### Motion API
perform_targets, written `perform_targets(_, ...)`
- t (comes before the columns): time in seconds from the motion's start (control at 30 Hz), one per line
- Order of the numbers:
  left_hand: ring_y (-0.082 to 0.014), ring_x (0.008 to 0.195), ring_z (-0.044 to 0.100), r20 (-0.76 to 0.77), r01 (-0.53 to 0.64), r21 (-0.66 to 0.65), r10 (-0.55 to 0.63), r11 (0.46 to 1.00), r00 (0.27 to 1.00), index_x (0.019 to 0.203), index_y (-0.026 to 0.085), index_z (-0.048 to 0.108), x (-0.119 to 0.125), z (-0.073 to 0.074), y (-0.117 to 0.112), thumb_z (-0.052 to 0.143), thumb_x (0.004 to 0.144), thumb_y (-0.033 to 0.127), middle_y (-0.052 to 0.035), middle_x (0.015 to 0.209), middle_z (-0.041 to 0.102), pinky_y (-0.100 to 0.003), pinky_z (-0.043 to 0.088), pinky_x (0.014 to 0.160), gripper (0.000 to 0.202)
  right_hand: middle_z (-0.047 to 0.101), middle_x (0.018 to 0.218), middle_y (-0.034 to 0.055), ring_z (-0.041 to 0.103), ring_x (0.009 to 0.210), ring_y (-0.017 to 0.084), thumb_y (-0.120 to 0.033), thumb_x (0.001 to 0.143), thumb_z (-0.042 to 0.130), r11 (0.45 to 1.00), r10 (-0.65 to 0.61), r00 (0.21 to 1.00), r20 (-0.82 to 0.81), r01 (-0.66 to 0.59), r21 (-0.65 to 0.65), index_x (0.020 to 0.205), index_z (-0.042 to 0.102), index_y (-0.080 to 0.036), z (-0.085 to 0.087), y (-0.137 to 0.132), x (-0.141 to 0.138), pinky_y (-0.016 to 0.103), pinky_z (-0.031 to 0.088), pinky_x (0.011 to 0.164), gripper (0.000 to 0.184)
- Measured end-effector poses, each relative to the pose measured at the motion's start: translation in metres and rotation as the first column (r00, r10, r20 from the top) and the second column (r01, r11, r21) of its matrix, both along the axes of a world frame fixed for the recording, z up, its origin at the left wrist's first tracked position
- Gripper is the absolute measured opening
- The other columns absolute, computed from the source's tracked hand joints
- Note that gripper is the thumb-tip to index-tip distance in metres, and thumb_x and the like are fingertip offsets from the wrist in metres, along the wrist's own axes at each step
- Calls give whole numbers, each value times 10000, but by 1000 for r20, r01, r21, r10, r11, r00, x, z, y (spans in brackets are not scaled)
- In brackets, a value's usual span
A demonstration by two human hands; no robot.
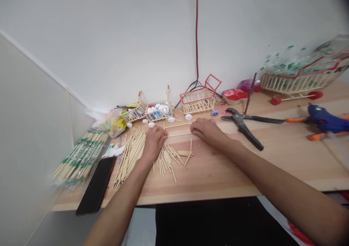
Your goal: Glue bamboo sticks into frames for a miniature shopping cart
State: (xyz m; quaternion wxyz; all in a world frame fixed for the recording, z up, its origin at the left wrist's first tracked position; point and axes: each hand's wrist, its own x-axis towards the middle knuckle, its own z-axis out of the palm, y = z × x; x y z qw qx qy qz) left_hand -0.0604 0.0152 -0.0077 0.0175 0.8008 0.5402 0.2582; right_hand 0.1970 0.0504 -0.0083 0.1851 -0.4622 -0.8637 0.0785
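The white wall point(131, 39) is the biggest thing, plain and smooth. Then comes the wooden table point(223, 169), flat, with pale brown lines in it. On the right is the big stick cart point(283, 83), with thin bars along its side, a red top edge and round red wheels point(315, 95). The pile of long sticks point(132, 155) is on the left, all straight, bare and pale. Near the wall is the red-edged cart point(197, 102), shaped like an open box. Next, the left hand point(156, 138) has its fingers bent in close and looks like it is pinching the left end of a thin stick point(178, 134). The right hand point(204, 129) is bent in close too and looks like it is pinching the right end, though its fingertips are partly hidden. The thin stick lies flat across the middle of the table, just in front of another stick point(178, 125) that lies nearly the same way. It should feel very light and stiff, a bit rough and not slippery, but it may roll if it is round, and it could snap if bent hard. The ends are good places to hold it softly, with finger and thumb. Smaller are the short sticks point(166, 160), spread like a fan, hard and plain. Smallest is the white wheel point(188, 117) under the red-edged cart, round and flat like a bottle cap
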Motion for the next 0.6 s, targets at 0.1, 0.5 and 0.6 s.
perform_targets(0.1, -223, 961, 559, 57, -18, 20, 17, 1000, 998, 899, 195, 642, 2, 4, -3, 489, 909, 219, -63, 962, 642, -360, 426, 857, 156, 618, 945, 63, 545, 936, 208, -213, 935, 468, 999, 43, 997, -67, -42, 18, 861, 629, -190, -2, 3, 2, 315, 321, 787, 179)
perform_targets(0.5, -112, 538, 600, 857, 115, -428, 361, 897, 368, 926, 138, 601, -4, 8, -5, 620, 851, 401, -53, 765, 676, -213, 421, 487, 274, 576, 891, 63, 541, 855, 191, -203, 913, 497, 973, 225, 880, -419, -178, 150, 839, 549, -196, -10, 7, 5, 300, 416, 767, 90)
perform_targets(0.6, -129, 570, 637, 819, 240, -561, 491, 792, 296, 845, 113, 629, -4, 15, -7, 694, 804, 353, -89, 754, 699, -204, 445, 487, 253, 591, 910, 73, 558, 887, 202, -234, 935, 485, 960, 271, 867, -419, -209, 187, 838, 546, -206, -6, 3, 2, 321, 435, 795, 118)
